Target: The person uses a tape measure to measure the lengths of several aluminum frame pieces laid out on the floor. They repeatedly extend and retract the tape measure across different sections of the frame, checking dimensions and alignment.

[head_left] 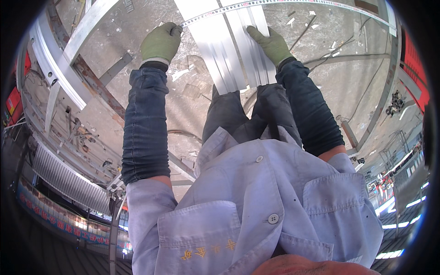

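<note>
Two long silver metal profiles [210,46] [257,55] with lengthwise ridges lie side by side in front of me, a narrow gap between them, their near ends above my legs. A white tape measure [316,2] arches across both profiles and runs on to the far right. My left hand [161,43], in a green glove, is closed by the tape's left end, left of the profiles, the tape at its thumb and fingertips. My right hand [273,46], also gloved, holds the right profile's outer edge. Its thumb rests on top; the other fingers are mostly hidden.
Scraps and offcuts litter the concrete floor [330,82]. A metal frame with rusty bars [101,94] and a white slotted profile [59,68] stands at left. Red equipment [412,68] is at far right. A corrugated panel [68,176] lies at lower left.
</note>
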{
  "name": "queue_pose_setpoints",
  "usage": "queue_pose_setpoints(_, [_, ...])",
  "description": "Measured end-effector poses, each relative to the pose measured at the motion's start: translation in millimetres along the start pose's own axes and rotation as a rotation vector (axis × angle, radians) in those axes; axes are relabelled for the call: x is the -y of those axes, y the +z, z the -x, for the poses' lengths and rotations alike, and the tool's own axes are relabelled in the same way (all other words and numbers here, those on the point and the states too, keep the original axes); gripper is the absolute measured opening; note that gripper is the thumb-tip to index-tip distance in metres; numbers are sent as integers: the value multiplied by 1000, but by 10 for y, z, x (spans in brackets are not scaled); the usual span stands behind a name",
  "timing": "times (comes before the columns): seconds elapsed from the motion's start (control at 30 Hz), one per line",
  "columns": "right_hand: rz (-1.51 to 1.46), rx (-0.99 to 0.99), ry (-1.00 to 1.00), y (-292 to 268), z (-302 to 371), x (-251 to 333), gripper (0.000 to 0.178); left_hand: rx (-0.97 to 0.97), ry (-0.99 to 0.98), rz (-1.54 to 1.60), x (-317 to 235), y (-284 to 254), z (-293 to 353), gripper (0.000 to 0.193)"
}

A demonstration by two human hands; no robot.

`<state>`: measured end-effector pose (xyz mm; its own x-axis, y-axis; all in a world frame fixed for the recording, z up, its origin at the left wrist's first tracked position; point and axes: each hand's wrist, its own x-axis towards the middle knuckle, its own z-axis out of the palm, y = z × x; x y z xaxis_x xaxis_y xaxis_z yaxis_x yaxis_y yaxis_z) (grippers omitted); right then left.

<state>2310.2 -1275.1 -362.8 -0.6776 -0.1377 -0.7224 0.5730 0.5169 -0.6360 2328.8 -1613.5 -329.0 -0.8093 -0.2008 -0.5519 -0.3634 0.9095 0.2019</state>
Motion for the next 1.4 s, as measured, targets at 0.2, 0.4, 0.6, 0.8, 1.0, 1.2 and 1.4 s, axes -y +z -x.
queue_pose_setpoints(0.2, [4, -31, -73, -45, 38, -36, 84, -25, 5, 33, -33, 7, 12, 36])
queue_pose_setpoints(0.4, [87, -192, -32, -326, 593, -472, 90, -66, 24, -29, -140, -57, 41, 34])
queue_pose_setpoints(0.6, [252, -261, 86, -511, 1129, -1222, 92, -176, 54, -40, 120, 211, 89, 32])
queue_pose_setpoints(0.8, [113, -287, 235, -491, 1731, -1365, 98, -80, 44, -20, -89, -78, 49, 36])
queue_pose_setpoints(1.0, [17, -384, 289, -331, 2002, -1399, 100, -80, 54, -38, -87, -165, 126, 34])
queue_pose_setpoints(1.2, [13, -399, 305, -326, 2191, -1365, 102, -108, 52, -56, -148, -222, 163, 36])
queue_pose_setpoints(1.4, [-1, -353, 282, -412, 2250, -1509, 103, -90, 14, -100, -150, -267, 243, 39])
